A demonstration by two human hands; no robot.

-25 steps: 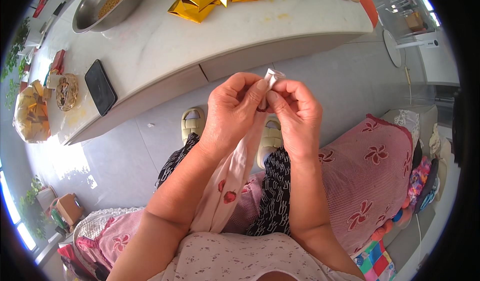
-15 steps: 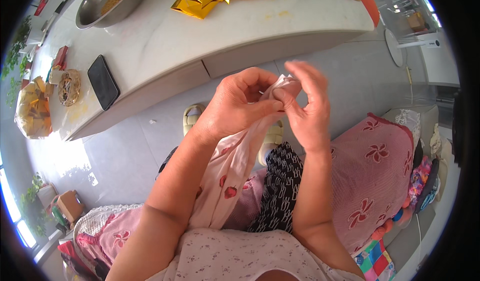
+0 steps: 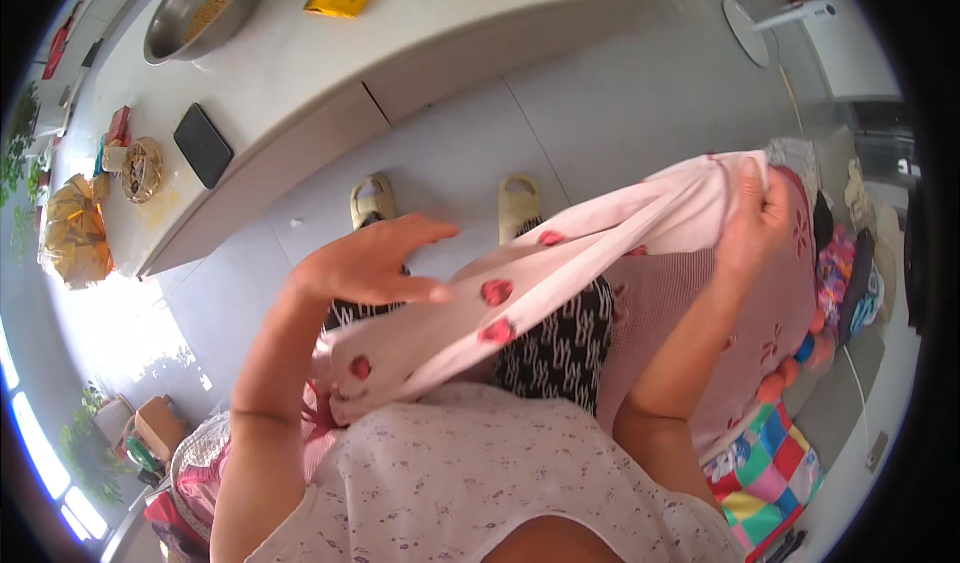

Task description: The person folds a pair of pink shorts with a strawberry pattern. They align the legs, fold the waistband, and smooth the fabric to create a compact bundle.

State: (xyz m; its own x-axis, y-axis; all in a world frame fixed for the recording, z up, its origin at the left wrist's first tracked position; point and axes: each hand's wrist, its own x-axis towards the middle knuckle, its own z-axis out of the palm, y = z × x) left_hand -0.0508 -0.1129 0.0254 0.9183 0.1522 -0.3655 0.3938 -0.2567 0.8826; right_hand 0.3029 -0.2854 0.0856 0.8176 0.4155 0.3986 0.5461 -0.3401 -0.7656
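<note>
A long piece of pale pink cloth with red strawberries [image 3: 530, 293] stretches diagonally across my lap, over black patterned trousers [image 3: 550, 363]. My right hand [image 3: 750, 223] grips its raised end at the right, with the fingers folded over the edge. My left hand [image 3: 370, 263] is open just above the cloth's left part, fingers apart and holding nothing; whether it touches the fabric I cannot tell. My sandalled feet [image 3: 372, 198] show on the grey floor beyond the cloth.
A pale counter [image 3: 330, 53] ahead carries a steel bowl of grains [image 3: 165, 38], gold folded papers [image 3: 340, 3], a phone [image 3: 203, 143] and small containers. A pink patterned cover [image 3: 770, 333] lies on the seat, with bundled cloths [image 3: 835, 278] at the right and a cardboard box [image 3: 160, 423] at the left.
Both hands held the cloth's bunched end at the centre. My right hand has carried it rightward, spreading the cloth out; my left hand has let go and moved down and left.
</note>
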